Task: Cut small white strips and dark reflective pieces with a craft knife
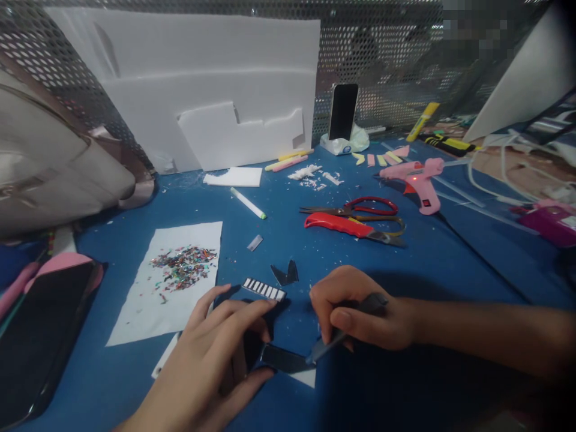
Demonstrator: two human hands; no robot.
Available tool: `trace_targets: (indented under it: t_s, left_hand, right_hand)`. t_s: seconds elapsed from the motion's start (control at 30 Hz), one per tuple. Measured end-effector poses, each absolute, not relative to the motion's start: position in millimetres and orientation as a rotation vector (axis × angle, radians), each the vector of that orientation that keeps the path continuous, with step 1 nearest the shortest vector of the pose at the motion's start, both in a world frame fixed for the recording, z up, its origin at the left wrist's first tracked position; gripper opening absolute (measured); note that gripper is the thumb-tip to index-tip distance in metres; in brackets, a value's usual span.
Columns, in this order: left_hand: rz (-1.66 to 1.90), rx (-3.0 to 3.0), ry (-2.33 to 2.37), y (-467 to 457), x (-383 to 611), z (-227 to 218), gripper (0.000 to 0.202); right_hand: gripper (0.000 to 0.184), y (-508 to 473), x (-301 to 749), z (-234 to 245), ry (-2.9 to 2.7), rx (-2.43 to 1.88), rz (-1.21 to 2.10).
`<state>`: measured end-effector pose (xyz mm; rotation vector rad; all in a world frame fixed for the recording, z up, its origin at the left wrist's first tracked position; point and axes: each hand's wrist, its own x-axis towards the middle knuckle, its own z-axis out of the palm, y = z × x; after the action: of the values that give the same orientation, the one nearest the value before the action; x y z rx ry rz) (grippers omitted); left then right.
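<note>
My right hand (pixel 360 309) is closed round a slim dark grey pen-like tool (pixel 333 343), held like a pen; whether it is a marker or a knife I cannot tell. Its tip touches the right end of a small black strip (pixel 285 359), which has a white pointed part (pixel 306 377) showing below it. My left hand (pixel 220 345) steadies the strip's left end, thumb below and fingers above. One left fingertip rests by a small black-and-white striped piece (pixel 264 289). Just beyond lie black pointed scraps (pixel 285 273).
A paper with colourful bits (pixel 144 306) lies left, near a phone (pixel 49 336). Scissors (pixel 344 210), a red-handled cutter (pixel 337 224) and a pink glue gun (pixel 420 183) lie right. White boards (pixel 207 48) and another phone (pixel 344 111) stand behind. A green-tipped marker (pixel 248 203) lies mid-table.
</note>
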<state>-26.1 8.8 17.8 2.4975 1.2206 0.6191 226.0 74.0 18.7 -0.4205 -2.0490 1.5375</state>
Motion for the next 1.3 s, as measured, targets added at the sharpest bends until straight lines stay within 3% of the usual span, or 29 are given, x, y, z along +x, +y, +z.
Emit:
trace_targets:
  t_s: [0.33, 0.77, 1.3]
  left_hand:
    - [0.633, 2.533, 1.206, 10.6, -25.8, 21.2, 0.044]
    - [0.782, 2.544, 1.159, 8.4, -22.8, 21.8, 0.046]
    - [0.674, 2.593, 1.154, 9.7, -28.2, 18.7, 0.052]
  right_hand:
    - [0.041, 74.5, 224.0, 20.3, -2.031, -0.419, 1.53]
    - [0.043, 75.2, 223.8, 21.8, -2.057, -0.429, 1.51]
    - [0.035, 74.7, 221.7, 22.6, -2.169, -0.437, 1.51]
